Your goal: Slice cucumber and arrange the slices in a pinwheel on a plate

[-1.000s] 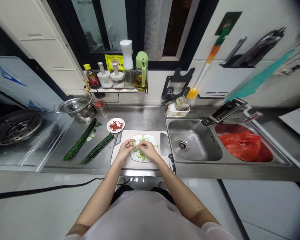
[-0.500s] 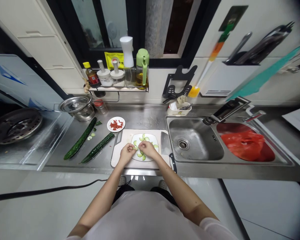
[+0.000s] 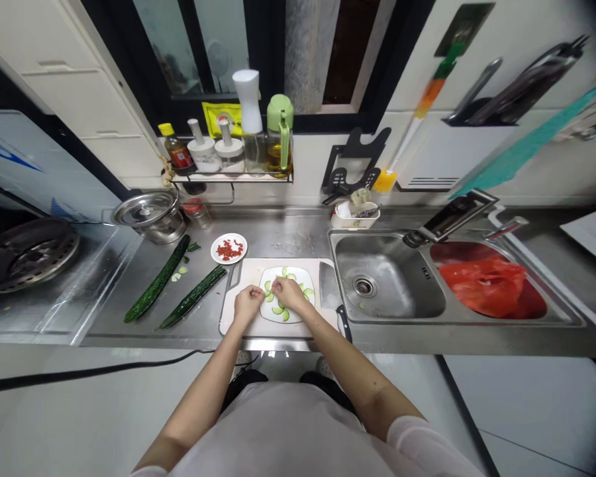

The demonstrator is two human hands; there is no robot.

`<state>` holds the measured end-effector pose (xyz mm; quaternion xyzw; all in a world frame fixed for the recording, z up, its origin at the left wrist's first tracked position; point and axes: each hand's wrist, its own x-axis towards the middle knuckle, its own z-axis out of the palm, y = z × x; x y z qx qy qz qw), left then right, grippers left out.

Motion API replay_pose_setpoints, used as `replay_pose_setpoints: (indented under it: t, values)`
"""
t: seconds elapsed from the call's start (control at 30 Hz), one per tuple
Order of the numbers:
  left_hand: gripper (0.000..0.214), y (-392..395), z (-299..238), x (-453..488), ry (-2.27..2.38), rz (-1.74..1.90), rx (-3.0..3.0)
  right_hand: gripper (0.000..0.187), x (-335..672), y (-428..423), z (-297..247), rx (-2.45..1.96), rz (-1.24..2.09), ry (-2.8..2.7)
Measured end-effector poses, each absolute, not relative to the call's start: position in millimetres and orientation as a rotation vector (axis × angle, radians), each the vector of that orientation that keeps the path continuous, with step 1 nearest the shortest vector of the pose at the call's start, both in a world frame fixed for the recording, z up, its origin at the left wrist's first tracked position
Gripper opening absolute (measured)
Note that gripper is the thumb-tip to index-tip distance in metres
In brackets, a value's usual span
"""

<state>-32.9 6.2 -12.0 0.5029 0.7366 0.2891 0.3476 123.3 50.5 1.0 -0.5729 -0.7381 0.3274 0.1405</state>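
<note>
A white square plate with several green-edged cucumber slices rests on a pale cutting board. My left hand is at the plate's left edge, its thumb and fingers pinched together. Over the plate's middle, my right hand has its fingertips drawn together beside the slices. Whatever either pinch holds is too small to make out. A knife with a black handle and broad blade lies along the board's right side.
Two whole-looking cucumbers lie left of the board, with small trimmings near them. Behind stands a white dish of chopped red pieces. A steel pot is at back left. The sink lies to the right, a red bag in its second basin.
My left hand has drawn a little left, away from the slices. My right hand has shifted slightly left and up over the plate; the hands are farther apart.
</note>
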Motion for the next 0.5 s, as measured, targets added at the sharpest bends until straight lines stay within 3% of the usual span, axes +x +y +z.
replay_pose_setpoints:
  t: [0.5]
  values:
    - [0.012, 18, -3, -30, 2.107, 0.402, 1.464, 0.017, 113, 61, -11, -1.741, 0.753, -2.435]
